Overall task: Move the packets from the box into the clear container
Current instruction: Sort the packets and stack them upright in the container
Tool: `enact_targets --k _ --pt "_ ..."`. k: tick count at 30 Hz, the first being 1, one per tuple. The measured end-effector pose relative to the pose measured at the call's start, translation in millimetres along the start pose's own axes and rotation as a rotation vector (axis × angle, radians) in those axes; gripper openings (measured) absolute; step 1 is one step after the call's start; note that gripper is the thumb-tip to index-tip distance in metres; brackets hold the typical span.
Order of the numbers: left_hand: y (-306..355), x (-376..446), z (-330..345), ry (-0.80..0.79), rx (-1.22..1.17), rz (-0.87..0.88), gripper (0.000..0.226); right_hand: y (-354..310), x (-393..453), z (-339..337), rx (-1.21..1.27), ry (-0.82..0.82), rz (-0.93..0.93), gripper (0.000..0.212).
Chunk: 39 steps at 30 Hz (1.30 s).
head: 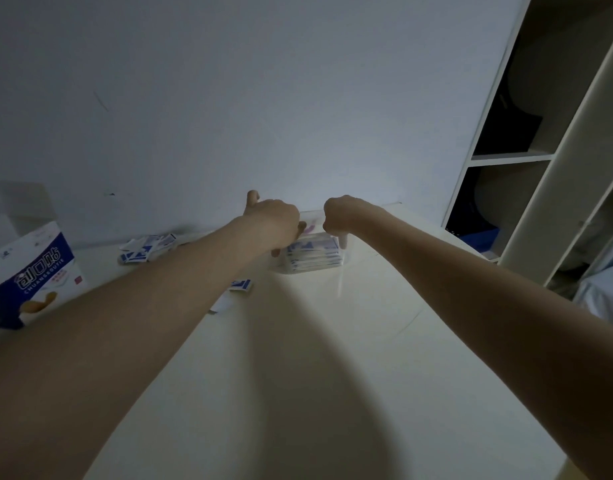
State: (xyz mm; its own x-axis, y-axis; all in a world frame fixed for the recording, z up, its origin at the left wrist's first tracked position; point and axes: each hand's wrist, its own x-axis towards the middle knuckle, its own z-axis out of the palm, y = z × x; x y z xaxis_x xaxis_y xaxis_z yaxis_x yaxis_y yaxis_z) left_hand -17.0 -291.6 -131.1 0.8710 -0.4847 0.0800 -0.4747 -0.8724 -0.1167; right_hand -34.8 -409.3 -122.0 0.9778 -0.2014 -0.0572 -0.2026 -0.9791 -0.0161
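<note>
Both hands reached over the clear container of blue-and-white packets near the wall: the left hand at its left side, the right hand at its right, one finger pointing down. Loose packets lay left of it; further left stood the opened box.

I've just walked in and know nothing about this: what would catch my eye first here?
Two bare arms stretch across a pale table, the left hand and right hand meeting over a clear container of blue-and-white packets near the far wall. More packets lie loose to the left, and a blue-and-white box stands open at the left edge.
</note>
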Motion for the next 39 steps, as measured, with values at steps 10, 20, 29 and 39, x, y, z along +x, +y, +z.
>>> enact_targets --k 10,20,29,39 --pt "-9.0 -13.8 -20.2 0.298 -0.035 0.027 0.035 -8.3 -21.5 -19.2 0.076 0.371 -0.08 0.011" --pt "-94.9 -85.7 7.8 -0.059 -0.132 0.035 0.026 -93.5 -57.6 30.8 0.286 0.31 -0.457 0.027" --pt "-138.7 -113.0 43.8 -0.112 -0.345 0.03 0.036 -110.3 -48.5 58.8 0.306 0.015 -0.385 0.04" --pt "-131.2 -110.7 48.1 -0.001 -0.23 0.169 0.015 -104.5 -58.6 51.4 0.219 -0.041 -0.41 0.043"
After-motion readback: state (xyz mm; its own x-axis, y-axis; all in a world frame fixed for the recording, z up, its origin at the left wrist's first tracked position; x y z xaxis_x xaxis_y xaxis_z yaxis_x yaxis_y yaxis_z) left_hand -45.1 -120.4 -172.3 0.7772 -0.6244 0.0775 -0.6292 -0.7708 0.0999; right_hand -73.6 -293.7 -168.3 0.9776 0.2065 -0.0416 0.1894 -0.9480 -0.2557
